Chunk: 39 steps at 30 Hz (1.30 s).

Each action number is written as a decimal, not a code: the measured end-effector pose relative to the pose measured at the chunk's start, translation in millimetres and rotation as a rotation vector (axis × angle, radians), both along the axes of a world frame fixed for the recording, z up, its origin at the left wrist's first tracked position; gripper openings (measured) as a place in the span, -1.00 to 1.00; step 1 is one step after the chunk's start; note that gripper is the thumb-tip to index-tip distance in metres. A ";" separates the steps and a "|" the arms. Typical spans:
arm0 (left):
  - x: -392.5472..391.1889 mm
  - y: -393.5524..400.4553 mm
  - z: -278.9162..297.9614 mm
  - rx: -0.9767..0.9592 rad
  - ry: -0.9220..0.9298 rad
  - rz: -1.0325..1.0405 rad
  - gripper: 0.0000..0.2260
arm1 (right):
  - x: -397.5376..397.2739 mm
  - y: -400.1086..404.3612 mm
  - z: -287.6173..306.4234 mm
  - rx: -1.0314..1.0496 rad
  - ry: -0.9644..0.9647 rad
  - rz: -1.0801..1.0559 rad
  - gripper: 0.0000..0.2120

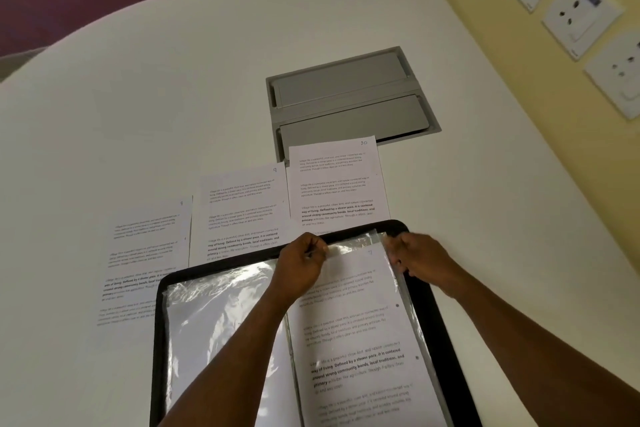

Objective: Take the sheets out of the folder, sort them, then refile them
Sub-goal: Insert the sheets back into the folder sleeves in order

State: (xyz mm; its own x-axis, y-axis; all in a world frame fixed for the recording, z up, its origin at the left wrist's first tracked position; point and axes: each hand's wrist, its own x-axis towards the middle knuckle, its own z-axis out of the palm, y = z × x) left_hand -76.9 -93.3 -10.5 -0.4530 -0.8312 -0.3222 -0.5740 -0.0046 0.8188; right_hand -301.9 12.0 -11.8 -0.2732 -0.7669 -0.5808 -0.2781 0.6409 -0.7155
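Note:
A black folder (429, 305) lies open on the white table, with clear plastic sleeves on both sides. My left hand (304, 262) pinches the top edge of the right-hand sleeve (356, 243). My right hand (420, 258) grips that sleeve's top right corner. A printed sheet marked 7 (360, 333) sits in this sleeve. The left sleeve (214, 319) is shiny and crinkled. Three loose printed sheets lie beyond the folder in a stepped row: sheet 8 (145, 246) at the left, sheet 9 (242, 208) in the middle, sheet 10 (334, 180) at the right.
A grey recessed cable hatch (346, 94) is set in the table (173, 97) behind sheet 10. Wall socket plates (581, 14) line the yellow wall at the right. A dark maroon surface lies past the table's curved far-left edge.

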 end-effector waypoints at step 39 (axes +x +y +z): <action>176.6 86.6 84.0 0.309 0.238 0.185 -0.46 | 257.3 -4.7 79.2 -0.110 -0.578 -0.029 -0.76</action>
State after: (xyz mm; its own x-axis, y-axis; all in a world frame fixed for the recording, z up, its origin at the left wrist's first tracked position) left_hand 99.7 -6.6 73.5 -0.3972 -0.7861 -0.4735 -0.3360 -0.3556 0.8722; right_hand -44.7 7.3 67.4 0.0423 -0.8278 -0.5594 0.1933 0.5561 -0.8083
